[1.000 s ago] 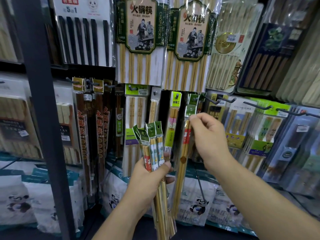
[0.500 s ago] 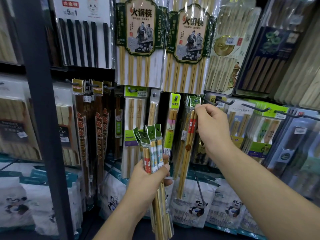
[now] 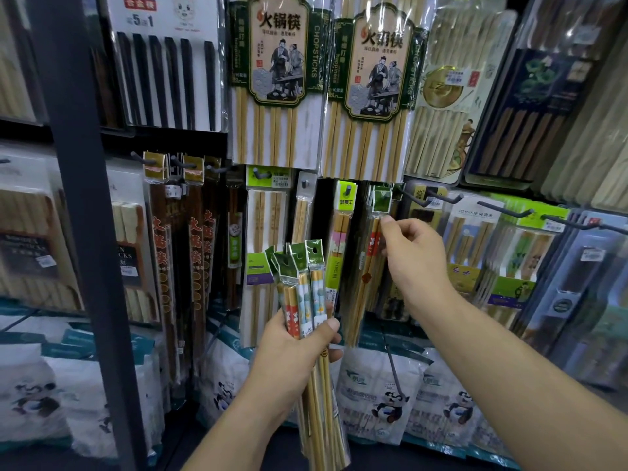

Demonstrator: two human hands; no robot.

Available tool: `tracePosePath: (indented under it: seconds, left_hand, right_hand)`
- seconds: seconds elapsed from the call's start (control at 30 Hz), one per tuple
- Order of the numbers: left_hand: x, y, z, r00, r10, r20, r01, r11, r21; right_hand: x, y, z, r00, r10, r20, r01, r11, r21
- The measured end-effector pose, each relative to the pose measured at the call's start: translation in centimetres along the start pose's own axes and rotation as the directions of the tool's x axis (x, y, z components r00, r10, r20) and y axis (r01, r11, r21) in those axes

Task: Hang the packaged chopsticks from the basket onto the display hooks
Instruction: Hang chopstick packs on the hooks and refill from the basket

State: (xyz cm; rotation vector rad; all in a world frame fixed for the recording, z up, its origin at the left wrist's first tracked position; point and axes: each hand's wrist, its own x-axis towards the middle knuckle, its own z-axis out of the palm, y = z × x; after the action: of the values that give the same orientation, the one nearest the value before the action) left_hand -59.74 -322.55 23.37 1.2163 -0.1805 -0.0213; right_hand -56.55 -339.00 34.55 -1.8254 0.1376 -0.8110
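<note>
My left hand grips a bundle of several packaged chopsticks with green header cards, held upright in front of the display. One more chopstick pack with a green header hangs on a display hook in the middle row. My right hand is beside that pack. Its thumb and forefinger pinch the pack's top edge just under the header. The basket is out of view.
Dark hooks jut out to the right of the hung pack, over other green-carded packs. Large chopstick packs hang above. A dark shelf post stands at the left. Panda-printed bags sit below.
My right hand lifted the single pack up to the hook and its header now sits on the hook. The hand has dropped slightly below the header. My left hand stayed put with the bundle.
</note>
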Motion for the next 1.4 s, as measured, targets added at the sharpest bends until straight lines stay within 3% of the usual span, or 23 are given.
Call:
tracePosePath:
  seconds: [0.1,0.17,0.23,0.3,0.5,0.73,0.83,1.0,1.4]
  left_hand:
    - [0.0,0.0,0.0,1.0,0.011,0.0,-0.011,1.0,0.008]
    - [0.0,0.0,0.0,0.999,0.032,0.0,-0.032,0.998,0.049]
    - [0.0,0.0,0.0,0.999,0.051,0.007,-0.052,0.995,0.086]
    - [0.0,0.0,0.0,0.998,0.065,0.024,-0.067,0.993,0.095]
    - [-0.1,0.1,0.0,0.996,0.083,0.027,-0.086,0.992,0.097]
    - [0.2,0.3,-0.2,0.996,0.085,-0.025,-0.084,0.996,0.023]
    - [0.2,0.5,-0.3,0.997,0.073,-0.028,-0.075,0.994,-0.078]
    - [0.2,0.4,-0.2,0.996,0.082,-0.021,-0.083,0.993,-0.086]
    - [0.3,-0.1,-0.2,0.994,0.104,0.013,-0.103,0.992,-0.065]
  right_hand:
    - [-1.2,0.2,-0.2,1.0,0.013,0.014,-0.013,1.0,0.012]
    - [-2.5,0.2,-0.3,0.988,-0.018,0.152,0.018,1.0,-0.003]
    - [-4.0,0.2,0.0,0.94,-0.065,0.336,0.067,0.998,0.004]
    - [-5.1,0.4,0.4,0.896,-0.108,0.432,0.117,0.993,0.006]
    - [-5.8,0.6,0.8,0.87,-0.095,0.484,0.101,0.995,0.014]
    - [-4.7,0.5,0.6,0.903,-0.143,0.405,0.144,0.989,0.027]
    - [-3.6,-0.1,-0.1,0.952,-0.132,0.275,0.109,0.989,0.097]
    - [-1.8,-1.8,-0.9,0.986,-0.133,0.099,0.11,0.972,0.209]
    - [-1.1,-1.3,-0.4,0.998,-0.049,0.027,0.045,0.987,0.156]
